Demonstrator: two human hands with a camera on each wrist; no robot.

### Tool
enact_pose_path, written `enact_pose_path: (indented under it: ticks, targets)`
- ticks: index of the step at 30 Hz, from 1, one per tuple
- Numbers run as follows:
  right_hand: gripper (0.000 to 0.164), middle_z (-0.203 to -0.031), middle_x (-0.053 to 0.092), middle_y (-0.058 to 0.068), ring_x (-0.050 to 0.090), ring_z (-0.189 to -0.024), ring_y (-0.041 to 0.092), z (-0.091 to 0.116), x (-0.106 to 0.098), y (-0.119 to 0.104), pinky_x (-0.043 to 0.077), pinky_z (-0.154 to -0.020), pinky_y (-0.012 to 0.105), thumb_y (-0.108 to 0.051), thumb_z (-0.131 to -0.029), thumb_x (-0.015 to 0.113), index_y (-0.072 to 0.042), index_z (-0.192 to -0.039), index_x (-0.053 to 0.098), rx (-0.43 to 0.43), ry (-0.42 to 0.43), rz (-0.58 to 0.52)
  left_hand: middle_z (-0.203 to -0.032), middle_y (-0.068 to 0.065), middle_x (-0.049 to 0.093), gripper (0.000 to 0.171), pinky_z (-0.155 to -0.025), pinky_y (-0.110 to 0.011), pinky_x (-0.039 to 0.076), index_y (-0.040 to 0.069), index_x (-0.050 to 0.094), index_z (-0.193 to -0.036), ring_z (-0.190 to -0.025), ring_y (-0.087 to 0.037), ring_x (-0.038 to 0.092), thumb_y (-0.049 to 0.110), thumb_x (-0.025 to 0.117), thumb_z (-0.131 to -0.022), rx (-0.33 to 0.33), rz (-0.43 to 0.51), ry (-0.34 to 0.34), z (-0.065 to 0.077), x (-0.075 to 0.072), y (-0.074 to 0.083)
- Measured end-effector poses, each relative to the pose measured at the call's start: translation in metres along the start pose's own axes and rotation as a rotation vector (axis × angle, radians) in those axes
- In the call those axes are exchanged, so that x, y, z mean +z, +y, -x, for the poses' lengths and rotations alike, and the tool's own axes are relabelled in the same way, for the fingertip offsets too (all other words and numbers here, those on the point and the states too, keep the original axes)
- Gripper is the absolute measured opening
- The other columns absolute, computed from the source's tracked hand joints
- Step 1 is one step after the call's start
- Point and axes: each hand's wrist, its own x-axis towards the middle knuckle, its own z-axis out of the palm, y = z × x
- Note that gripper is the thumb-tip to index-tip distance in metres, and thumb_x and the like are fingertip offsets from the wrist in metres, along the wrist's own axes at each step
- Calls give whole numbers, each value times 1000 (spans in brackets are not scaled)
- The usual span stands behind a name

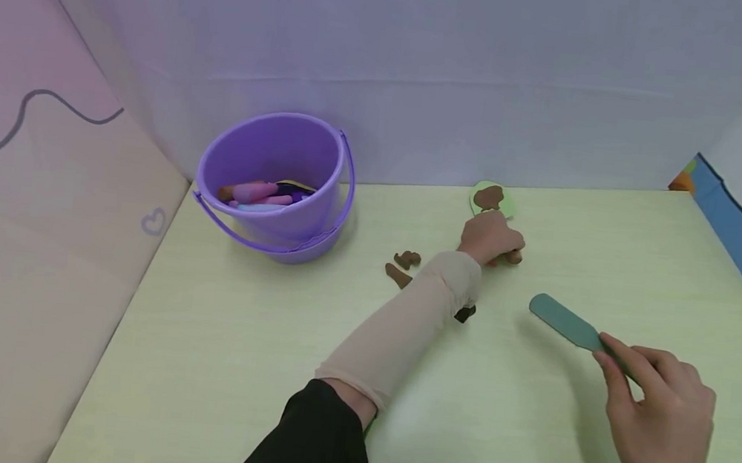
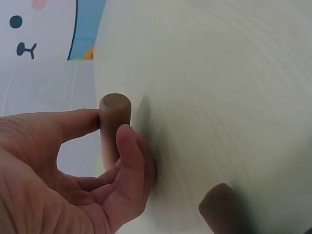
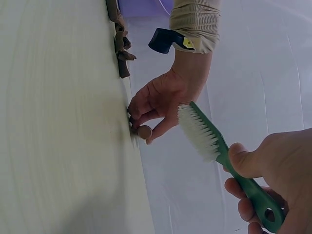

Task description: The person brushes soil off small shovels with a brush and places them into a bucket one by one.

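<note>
In the left wrist view, my left hand (image 2: 126,180) pinches a short brown cylinder (image 2: 115,114), one end showing above the fingers. The head view has this left hand (image 1: 492,239) low over the far part of the table, just in front of a pale green disc (image 1: 508,204) with a brown lump (image 1: 489,197) on it. My right hand (image 1: 662,409) holds a green brush (image 1: 563,321) by its handle, raised above the table at the right. White bristles (image 3: 199,131) show in the right wrist view, facing the left hand.
A purple bucket (image 1: 322,215) stands at the back left, with several colourful items (image 1: 254,192) inside. Two brown pieces, one knobbly (image 1: 407,259) and one longer (image 1: 397,274), lie beside the left sleeve (image 1: 402,324). Printed cloth walls (image 1: 422,117) enclose the table (image 1: 210,365).
</note>
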Motion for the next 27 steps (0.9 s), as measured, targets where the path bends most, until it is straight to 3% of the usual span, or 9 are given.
enact_pose_path:
  ticks: [4,7,11,14,16,19,21,24,27]
  targets:
    - [37,-95,69,21,49,-81,26,0,1,1,22,-79,24,9,-76,86,-1,-111,79,-3,10,-18,-48,8,50,36,-54,-19,36,20,64,-55,-49,-6,46,27,70,-90,16,39,-32,3,-6,-6]
    - [23,-95,69,20,45,-82,13,1,2,4,23,-78,22,-16,-93,80,-2,-111,80,-15,21,-37,-51,7,45,42,-59,-16,36,18,54,-56,-55,-6,47,29,71,-93,27,114,-66,8,-13,-11]
    - [66,-93,69,19,37,-89,-9,0,4,7,22,-76,21,-62,-99,55,-2,-109,80,-21,36,-60,-63,-1,46,44,-65,-18,45,13,47,-60,-60,-12,50,19,68,-97,53,489,-162,18,-25,-22]
    - [75,-91,69,16,32,-94,-20,-1,6,8,22,-75,19,-70,-97,51,-1,-107,81,-24,54,-83,-72,-7,47,39,-66,-24,54,11,45,-63,-65,-16,53,10,63,-98,77,708,-245,22,-33,-31]
    - [75,-90,69,0,32,-96,-23,-3,6,8,23,-75,17,-71,-97,52,-2,-107,81,-23,63,-106,-76,-9,50,34,-70,-26,59,9,48,-66,-69,-15,58,7,61,-97,92,758,-290,24,-37,-37]
    - [71,-98,59,-26,35,-96,-25,-6,6,9,25,-75,13,-68,-96,56,-2,-107,81,-23,73,-145,-83,-8,55,26,-78,-30,64,4,53,-71,-76,-16,65,4,58,-97,113,779,-362,26,-42,-43]
    - [52,-105,51,-37,38,-97,-25,-9,6,8,26,-77,10,-52,-98,66,-2,-109,81,-16,73,-170,-89,-6,59,23,-83,-31,64,1,59,-77,-83,-18,70,4,58,-100,102,801,-407,28,-45,-46]
    - [23,-105,51,-39,41,-98,-25,-14,6,7,28,-79,5,-16,-94,78,-4,-114,80,-5,66,-192,-100,-7,64,17,-88,-32,63,-4,68,-92,-100,-26,76,5,59,-103,51,820,-455,33,-52,-50]
    - [35,-103,52,-40,43,-95,-24,-19,5,5,30,-78,3,7,-83,82,-5,-116,79,12,57,-213,-115,-13,68,21,-92,-35,63,-5,69,-118,-118,-38,72,6,59,-105,-13,856,-482,39,-58,-54]
